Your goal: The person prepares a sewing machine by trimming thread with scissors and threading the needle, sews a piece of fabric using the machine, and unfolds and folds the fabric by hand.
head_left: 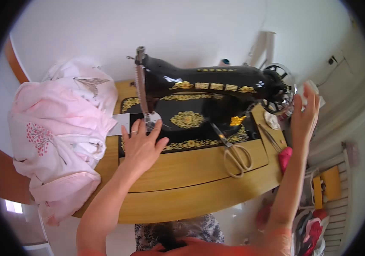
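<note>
A black sewing machine (208, 81) with gold decoration stands on a wooden table. My left hand (140, 147), a ring on one finger, lies with spread fingers around the presser foot (149, 121) on the machine bed. Beside those fingertips a flat white piece (120, 125) sticks out to the left; whether it is cloth or paper, I cannot tell. At the right end, my right hand (304, 115) is raised with its fingers stretched out alongside the handwheel (280, 87). Contact between that hand and the wheel rim is unclear.
Pink printed fabric (58, 132) is heaped on the table's left side. Scissors (236, 155) lie partly on the machine bed. Near the right edge are a slim metal tool (270, 137), a pink item (284, 158) and a crumpled white scrap (271, 120). A white slatted rack (340, 213) stands lower right.
</note>
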Action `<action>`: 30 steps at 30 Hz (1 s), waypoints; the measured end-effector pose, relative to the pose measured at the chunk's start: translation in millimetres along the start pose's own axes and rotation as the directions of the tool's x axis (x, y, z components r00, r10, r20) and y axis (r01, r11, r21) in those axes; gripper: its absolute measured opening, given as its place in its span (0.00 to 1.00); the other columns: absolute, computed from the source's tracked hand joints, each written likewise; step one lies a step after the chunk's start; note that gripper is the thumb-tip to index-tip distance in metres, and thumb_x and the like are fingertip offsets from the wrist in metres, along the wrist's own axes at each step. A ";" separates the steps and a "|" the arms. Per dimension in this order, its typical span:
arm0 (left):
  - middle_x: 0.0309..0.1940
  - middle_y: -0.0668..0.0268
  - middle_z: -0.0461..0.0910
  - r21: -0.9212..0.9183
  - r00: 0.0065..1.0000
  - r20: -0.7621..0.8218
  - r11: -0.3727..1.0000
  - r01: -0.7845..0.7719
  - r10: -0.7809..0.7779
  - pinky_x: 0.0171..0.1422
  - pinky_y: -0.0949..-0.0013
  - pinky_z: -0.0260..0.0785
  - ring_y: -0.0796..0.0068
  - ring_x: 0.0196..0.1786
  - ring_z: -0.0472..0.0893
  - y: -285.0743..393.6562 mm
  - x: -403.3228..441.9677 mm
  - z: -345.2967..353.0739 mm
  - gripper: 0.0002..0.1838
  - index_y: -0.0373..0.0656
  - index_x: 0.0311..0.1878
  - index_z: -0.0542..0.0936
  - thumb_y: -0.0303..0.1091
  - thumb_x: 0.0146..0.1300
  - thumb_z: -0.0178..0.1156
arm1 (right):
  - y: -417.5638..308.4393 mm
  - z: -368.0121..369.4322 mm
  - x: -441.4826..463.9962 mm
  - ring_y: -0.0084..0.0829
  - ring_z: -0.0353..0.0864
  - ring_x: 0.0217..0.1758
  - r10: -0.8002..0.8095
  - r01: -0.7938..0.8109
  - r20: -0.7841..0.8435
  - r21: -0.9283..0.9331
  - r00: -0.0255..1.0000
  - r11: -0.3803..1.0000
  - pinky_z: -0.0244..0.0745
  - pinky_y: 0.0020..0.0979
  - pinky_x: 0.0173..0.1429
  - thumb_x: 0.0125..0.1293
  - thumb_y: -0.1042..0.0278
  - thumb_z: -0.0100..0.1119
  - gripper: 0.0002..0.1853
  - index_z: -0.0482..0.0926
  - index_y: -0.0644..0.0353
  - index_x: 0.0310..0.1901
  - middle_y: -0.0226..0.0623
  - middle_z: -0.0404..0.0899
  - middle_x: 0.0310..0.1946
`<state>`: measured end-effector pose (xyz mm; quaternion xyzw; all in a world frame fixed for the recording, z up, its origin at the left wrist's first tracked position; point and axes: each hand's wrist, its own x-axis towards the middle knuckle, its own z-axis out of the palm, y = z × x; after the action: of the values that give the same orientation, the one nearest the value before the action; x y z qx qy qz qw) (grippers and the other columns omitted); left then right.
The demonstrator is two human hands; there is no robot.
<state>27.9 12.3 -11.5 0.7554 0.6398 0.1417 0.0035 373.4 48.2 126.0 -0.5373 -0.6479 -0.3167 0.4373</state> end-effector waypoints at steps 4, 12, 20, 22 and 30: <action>0.60 0.46 0.65 -0.002 1.000 0.015 1.000 -0.002 0.002 0.66 0.35 0.41 0.49 0.66 0.58 0.1 -0.6 -1.0 0.28 0.51 0.65 0.65 0.54 0.66 0.45 | -52.5 -32.7 -78.7 0.41 0.74 0.35 0.044 -0.219 0.443 0.352 0.895 0.910 0.70 0.35 0.41 0.50 0.82 0.61 0.09 0.74 0.62 0.33 0.41 0.73 0.31; 0.61 0.48 0.65 0.007 1.000 -0.003 1.000 0.004 -0.004 0.67 0.35 0.40 0.51 0.67 0.59 0.0 -2.0 0.2 0.28 0.54 0.65 0.66 0.54 0.65 0.46 | -72.1 -21.3 -142.8 0.46 0.72 0.42 0.092 -0.290 0.603 0.240 0.792 0.926 0.69 0.39 0.46 0.51 0.74 0.63 0.09 0.76 0.63 0.34 0.44 0.72 0.35; 0.62 0.48 0.64 0.009 1.000 -0.019 1.000 -0.011 0.011 0.68 0.36 0.40 0.51 0.67 0.58 1.7 -2.7 0.2 0.25 0.57 0.64 0.67 0.52 0.66 0.47 | -57.6 -19.8 -137.8 0.45 0.75 0.40 0.085 -0.281 0.527 0.304 0.845 0.910 0.71 0.38 0.45 0.53 0.75 0.61 0.05 0.76 0.64 0.30 0.45 0.75 0.35; 0.62 0.47 0.63 0.001 1.000 -0.028 1.000 -0.008 0.008 0.67 0.36 0.40 0.50 0.66 0.59 0.5 -2.9 -0.2 0.24 0.60 0.64 0.68 0.53 0.65 0.47 | -32.6 -19.2 -123.9 0.45 0.75 0.40 0.072 -0.196 0.404 0.276 0.912 0.941 0.71 0.38 0.44 0.52 0.77 0.61 0.04 0.75 0.65 0.29 0.45 0.75 0.35; 0.54 0.49 0.71 -0.405 0.981 -0.188 0.906 -0.121 0.047 0.61 0.47 0.55 0.50 0.59 0.67 -34.5 -1.1 -0.3 0.15 0.48 0.43 0.82 0.47 0.59 0.58 | 71.7 33.7 -144.2 0.51 0.71 0.45 0.197 -0.166 0.473 -0.106 0.859 0.980 0.66 0.44 0.49 0.56 0.74 0.56 0.09 0.74 0.64 0.39 0.49 0.73 0.38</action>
<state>-5.6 17.4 -17.9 0.7492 0.5596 0.3393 0.1018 441.3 33.4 -23.1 -0.6709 -0.6727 -0.1501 0.2737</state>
